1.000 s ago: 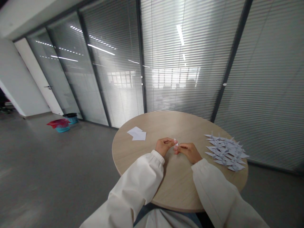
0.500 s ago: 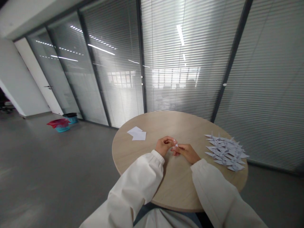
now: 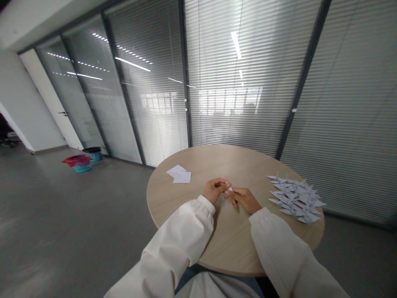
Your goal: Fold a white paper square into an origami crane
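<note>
Over the middle of a round wooden table [image 3: 192,219], my left hand [image 3: 214,189] and my right hand [image 3: 245,199] meet fingertip to fingertip. Both pinch a small folded piece of white paper [image 3: 230,188], of which only a corner shows between the fingers. Both arms wear cream sleeves. A pile of several folded paper cranes [image 3: 294,198] lies to the right of my right hand. Two flat white paper sheets [image 3: 179,174] lie to the left, beyond my left hand.
Glass walls with shut blinds [image 3: 235,74] stand right behind the table. Grey floor spreads to the left, where a red bin [image 3: 78,162] and a dark-rimmed blue bin [image 3: 93,153] sit by the glass. A white door [image 3: 52,103] is at far left.
The hands stay together on the paper. My right fingers have shifted slightly, and less of the small white paper shows between the fingertips than a second ago.
</note>
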Motion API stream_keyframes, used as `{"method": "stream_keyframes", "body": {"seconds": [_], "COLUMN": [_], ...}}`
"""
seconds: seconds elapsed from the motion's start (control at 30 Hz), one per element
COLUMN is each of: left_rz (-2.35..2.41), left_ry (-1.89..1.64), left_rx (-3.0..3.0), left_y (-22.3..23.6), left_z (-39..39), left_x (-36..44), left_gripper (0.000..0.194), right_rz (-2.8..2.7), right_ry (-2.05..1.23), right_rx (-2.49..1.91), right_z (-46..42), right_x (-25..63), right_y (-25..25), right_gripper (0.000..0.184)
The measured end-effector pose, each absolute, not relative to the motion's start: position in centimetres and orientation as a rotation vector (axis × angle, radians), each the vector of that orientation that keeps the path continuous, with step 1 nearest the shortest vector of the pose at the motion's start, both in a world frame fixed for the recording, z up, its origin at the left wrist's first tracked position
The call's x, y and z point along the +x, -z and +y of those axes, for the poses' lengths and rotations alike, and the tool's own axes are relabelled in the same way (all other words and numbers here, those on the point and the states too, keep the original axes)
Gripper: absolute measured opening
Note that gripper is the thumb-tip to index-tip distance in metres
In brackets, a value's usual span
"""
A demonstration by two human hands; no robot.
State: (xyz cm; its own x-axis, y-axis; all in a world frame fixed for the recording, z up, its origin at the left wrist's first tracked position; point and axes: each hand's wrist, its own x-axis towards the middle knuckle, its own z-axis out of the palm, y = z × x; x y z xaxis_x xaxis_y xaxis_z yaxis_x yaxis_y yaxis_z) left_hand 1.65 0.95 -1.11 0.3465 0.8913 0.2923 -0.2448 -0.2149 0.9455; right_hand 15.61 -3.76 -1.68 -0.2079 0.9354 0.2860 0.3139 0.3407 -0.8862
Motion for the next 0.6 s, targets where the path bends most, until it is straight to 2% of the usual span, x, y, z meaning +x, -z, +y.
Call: {"method": "stream_keyframes", "body": {"seconds": [0.2,0.6], "left_rz": [0.717,0.741], "left_ry": [-1.214,-1.187], "left_rx": [1.3,1.167], "left_y": [0.8,0.6], "left_z": [1.0,0.7], "left_x": [1.5,1.5], "left_gripper": [0.036,0.035], "right_rz": [-1.638,-1.674], "right_ry": [-0.955,-0.756], "right_rx": [-1.042,-1.102], "right_z": [-3.7,-4.4], "right_x": [15.6,15.4], "right_y": [1.4,0.9], "right_gripper": [0.042,0.037]}}
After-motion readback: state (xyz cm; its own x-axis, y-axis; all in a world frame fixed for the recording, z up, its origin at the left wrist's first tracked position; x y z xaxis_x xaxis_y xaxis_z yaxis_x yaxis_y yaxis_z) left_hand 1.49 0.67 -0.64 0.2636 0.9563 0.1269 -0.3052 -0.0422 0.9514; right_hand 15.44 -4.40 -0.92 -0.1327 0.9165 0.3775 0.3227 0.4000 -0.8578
